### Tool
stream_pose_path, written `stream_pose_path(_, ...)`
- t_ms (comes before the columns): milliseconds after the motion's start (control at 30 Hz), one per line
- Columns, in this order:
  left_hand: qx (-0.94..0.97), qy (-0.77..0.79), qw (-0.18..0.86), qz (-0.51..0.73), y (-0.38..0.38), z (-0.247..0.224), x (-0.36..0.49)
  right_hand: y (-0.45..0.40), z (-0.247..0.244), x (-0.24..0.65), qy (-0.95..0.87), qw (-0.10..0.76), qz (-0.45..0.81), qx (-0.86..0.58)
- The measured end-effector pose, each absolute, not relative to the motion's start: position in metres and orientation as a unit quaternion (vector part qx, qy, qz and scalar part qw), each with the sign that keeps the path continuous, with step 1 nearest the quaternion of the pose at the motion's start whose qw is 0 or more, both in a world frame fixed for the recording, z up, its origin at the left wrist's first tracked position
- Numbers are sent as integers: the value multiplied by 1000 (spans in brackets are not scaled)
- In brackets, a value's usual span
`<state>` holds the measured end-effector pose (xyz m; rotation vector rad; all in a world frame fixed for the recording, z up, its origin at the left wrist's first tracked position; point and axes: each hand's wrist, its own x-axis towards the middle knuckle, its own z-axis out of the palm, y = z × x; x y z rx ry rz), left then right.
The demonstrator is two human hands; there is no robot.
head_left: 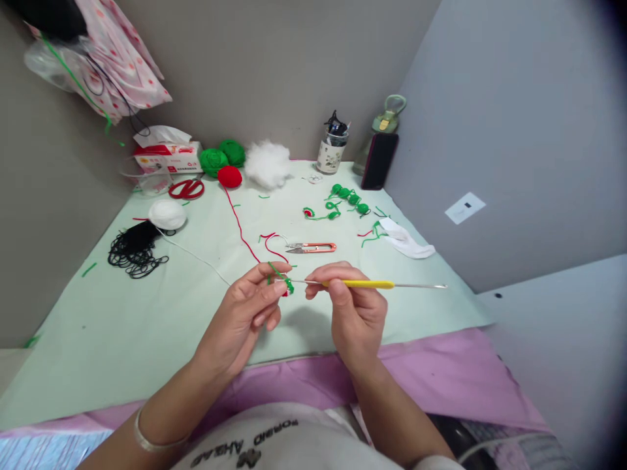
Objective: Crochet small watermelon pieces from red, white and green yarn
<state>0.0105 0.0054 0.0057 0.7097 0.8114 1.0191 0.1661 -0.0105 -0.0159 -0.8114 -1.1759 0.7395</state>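
My left hand [255,300] pinches a small crochet piece [289,286] in green, white and red between thumb and fingers. A green strand runs up over its index finger. In my right hand [355,307] is a crochet hook [369,284] with a yellow handle, held like a pen. One thin metal end reaches left to the crochet piece, where the exact contact is too small to tell; the other end points right. Just beyond my hands lie orange-handled thread snips [313,248] and loose red yarn [242,228].
Behind are a red yarn ball [230,176], green yarn balls [214,162], white stuffing [268,164], red scissors [187,189] and a tissue box [169,158]. White yarn [167,214] and black yarn [134,248] lie left. Small green crochet pieces [350,197], a pen jar [332,153] and a phone [380,161] are right.
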Motion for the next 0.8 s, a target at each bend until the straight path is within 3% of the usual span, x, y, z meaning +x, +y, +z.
stream_pose_path(800,338,371,733,459,6,6,10,-12,-15,167,-532,703,327,-340)
